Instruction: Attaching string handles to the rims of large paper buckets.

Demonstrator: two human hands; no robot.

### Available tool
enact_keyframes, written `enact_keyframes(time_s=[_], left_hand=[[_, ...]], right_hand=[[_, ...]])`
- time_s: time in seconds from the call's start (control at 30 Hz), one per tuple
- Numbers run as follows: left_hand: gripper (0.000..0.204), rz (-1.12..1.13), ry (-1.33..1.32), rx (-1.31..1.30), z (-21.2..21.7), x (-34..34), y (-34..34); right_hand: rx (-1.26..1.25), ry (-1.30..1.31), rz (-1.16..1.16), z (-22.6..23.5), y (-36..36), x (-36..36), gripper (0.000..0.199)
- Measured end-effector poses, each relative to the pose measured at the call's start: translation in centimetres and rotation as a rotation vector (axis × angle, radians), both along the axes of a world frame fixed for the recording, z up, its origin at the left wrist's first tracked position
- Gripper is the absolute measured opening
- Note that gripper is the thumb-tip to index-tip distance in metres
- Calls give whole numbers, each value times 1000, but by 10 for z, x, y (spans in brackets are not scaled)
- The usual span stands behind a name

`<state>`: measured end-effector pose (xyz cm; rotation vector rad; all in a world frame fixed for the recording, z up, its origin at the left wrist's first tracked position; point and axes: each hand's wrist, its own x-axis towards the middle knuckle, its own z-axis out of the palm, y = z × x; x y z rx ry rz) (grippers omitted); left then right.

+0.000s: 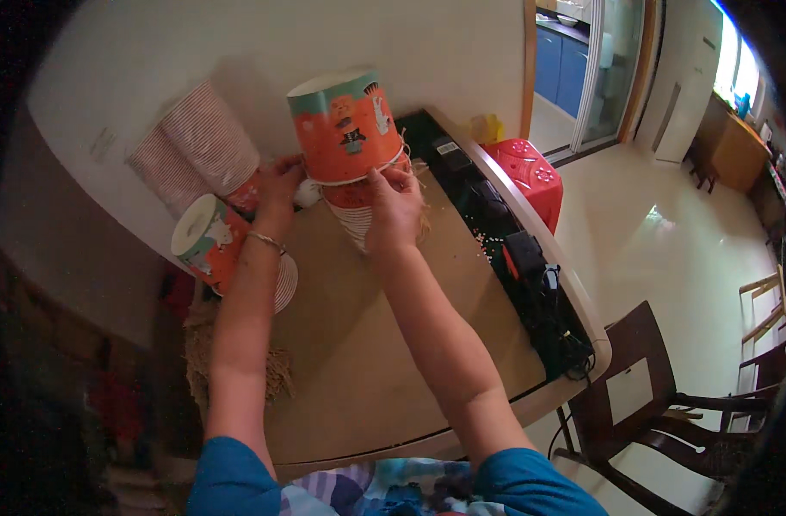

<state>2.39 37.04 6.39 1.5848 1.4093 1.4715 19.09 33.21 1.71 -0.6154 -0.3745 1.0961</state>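
Note:
A large orange paper bucket (341,129) with a green band and printed animals stands bottom up on a stack of striped-rimmed paper buckets (351,215). My right hand (397,202) grips its lower rim at the right, thumb in front and fingers curled around. Thin strands of twine (404,155) stick out beside those fingers. My left hand (279,182) is closed at the bucket's left side, its fingertips partly hidden. A small white thing (308,193) shows beside it. Further left, another orange bucket (212,241) and tall leaning stacks of nested buckets (208,138) stand near the wall.
Beige stringy fibre (277,374) lies at the table's (358,361) left side. Along the right edge lie black devices and cables (524,258), with small pale beads (487,245) nearby. A red plastic stool (528,176) and a dark wooden chair (638,378) stand beyond the table.

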Motion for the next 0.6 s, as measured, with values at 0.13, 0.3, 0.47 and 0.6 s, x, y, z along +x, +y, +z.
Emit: enact_keyframes(time_s=[0.13, 0.3, 0.47, 0.6], left_hand=[[25, -32, 14, 38, -6, -10, 21], [24, -28, 108, 29, 1, -10, 16], [25, -2, 162, 53, 0, -9, 19], [25, -39, 64, 42, -7, -13, 24]], right_hand=[[56, 222, 161, -9, 11, 2, 16], [-48, 226, 365, 8, -10, 17, 11], [-54, 124, 422, 9, -14, 27, 9], [-78, 120, 481, 10, -15, 27, 7]])
